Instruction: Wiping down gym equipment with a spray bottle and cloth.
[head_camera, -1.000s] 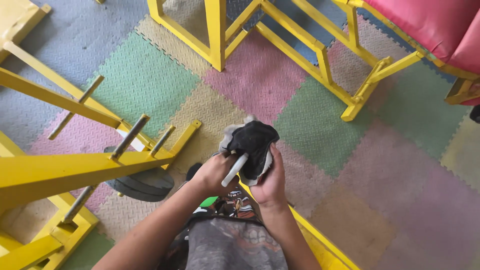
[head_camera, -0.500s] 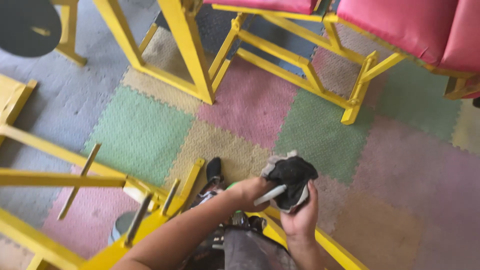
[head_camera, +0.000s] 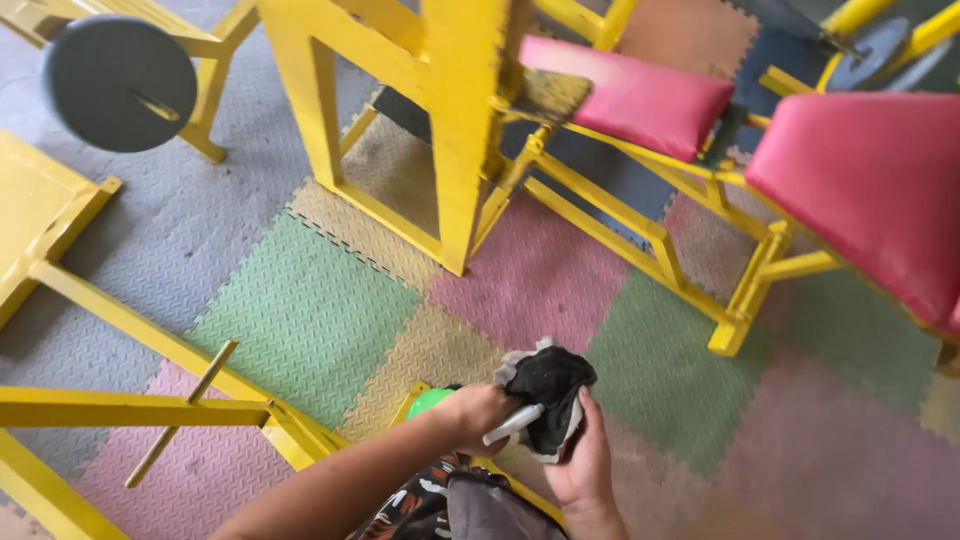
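Nearest the camera, at the bottom edge of the view, the left hand (head_camera: 478, 412) is curled around a bright green rounded bottle (head_camera: 430, 402), of which only a small part shows, with a thin white tube-like nozzle (head_camera: 514, 424) poking out past its fingers toward the cloth. Just beside it the right hand (head_camera: 585, 462) is clamped on a crumpled black rag with pale grey edges (head_camera: 548, 385), bunched into a ball and held upright above the floor; the white nozzle touches its lower left side. No label shows on the bottle. Below both lies a floor of interlocking foam mats (head_camera: 300, 310) in green, pink, tan, grey and blue squares. At the left edge runs a yellow painted steel frame (head_camera: 120, 408) with one bare metal peg (head_camera: 182, 413) sticking out. Further off, near the middle, stands a yellow upright post (head_camera: 462, 120). Two red padded cushions show: a smaller one (head_camera: 630, 100) behind the post and a larger one (head_camera: 870, 190) at the right edge. Two round grey weight plates are visible, one at the far left corner (head_camera: 120, 84), one at the far right corner (head_camera: 873, 50).
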